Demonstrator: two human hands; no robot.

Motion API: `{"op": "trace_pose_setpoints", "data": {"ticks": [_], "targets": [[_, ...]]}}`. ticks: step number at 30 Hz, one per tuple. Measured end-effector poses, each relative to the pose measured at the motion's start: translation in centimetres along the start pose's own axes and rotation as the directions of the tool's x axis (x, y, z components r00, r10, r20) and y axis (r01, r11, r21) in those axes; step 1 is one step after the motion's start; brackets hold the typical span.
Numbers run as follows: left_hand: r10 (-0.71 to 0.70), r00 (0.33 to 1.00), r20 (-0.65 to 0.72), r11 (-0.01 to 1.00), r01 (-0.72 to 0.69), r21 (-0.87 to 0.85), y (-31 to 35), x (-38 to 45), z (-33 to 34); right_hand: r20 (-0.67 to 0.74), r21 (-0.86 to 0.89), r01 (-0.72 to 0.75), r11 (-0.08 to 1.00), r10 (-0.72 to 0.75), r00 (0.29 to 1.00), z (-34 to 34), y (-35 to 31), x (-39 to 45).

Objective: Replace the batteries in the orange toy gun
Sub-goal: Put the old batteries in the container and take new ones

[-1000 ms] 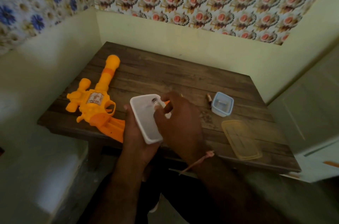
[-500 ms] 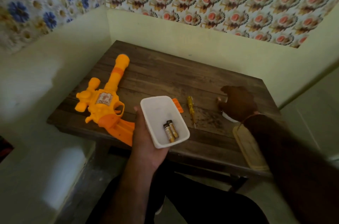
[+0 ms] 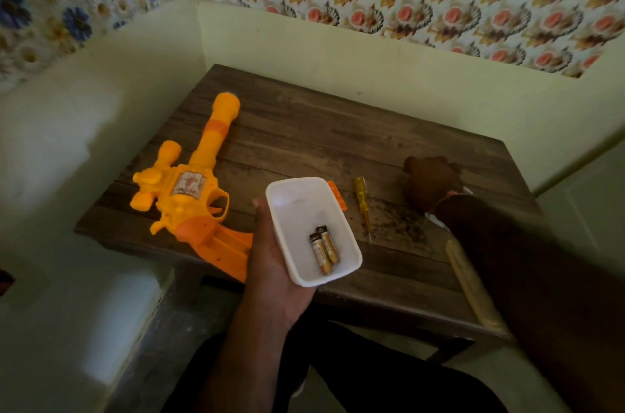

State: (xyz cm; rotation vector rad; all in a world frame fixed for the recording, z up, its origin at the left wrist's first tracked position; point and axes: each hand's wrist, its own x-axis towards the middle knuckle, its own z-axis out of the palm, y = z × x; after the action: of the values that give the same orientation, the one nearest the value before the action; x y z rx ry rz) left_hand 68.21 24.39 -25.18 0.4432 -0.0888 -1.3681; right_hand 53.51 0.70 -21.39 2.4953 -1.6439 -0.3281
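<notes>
Keep white rectangular plastic tub [image 3: 306,209] level in gripping left hand [image 3: 270,253], two gold cylindrical batteries [image 3: 323,248] inside; with right hand [image 3: 431,180], fingers curled over something hidden, pinch fresh cells cleanly; orange plastic toy gun [image 3: 189,189] lying on dark wooden table [image 3: 338,138], left

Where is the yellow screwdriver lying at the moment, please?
In the head view, the screwdriver lies on the wooden table, between the white tub and the right hand.
</notes>
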Motion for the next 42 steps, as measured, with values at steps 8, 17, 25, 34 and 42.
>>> {"op": "trace_pose_setpoints", "data": {"ticks": [8,17,25,34,42], "targets": [[0.007,1.000,-0.025,1.000,-0.006,0.029,0.1,-0.1,0.2,-0.173,0.389,0.000,0.921,0.073,0.982,-3.1,-3.2,-1.9],[0.038,0.999,-0.035,0.992,-0.034,0.123,0.1,-0.3,0.7,-0.228,0.799,0.270,0.537,-0.144,0.963,-9.7,-9.7,-14.6],[-0.025,0.997,-0.072,0.999,0.023,-0.028,-0.2,-0.8,0.0,-0.301,0.765,0.173,0.621,0.107,0.948,-7.3,-5.0,-16.1],[-0.020,0.997,-0.080,0.999,0.018,-0.032,-0.5,-1.4,0.4,0.166,0.506,-0.438,0.743,0.415,0.895,4.3,6.0,-17.9],[-0.001,0.998,-0.068,0.999,0.004,0.044,-0.7,-2.0,0.5,0.109,0.453,-0.346,0.821,0.334,0.936,5.0,5.7,-18.7]]}}
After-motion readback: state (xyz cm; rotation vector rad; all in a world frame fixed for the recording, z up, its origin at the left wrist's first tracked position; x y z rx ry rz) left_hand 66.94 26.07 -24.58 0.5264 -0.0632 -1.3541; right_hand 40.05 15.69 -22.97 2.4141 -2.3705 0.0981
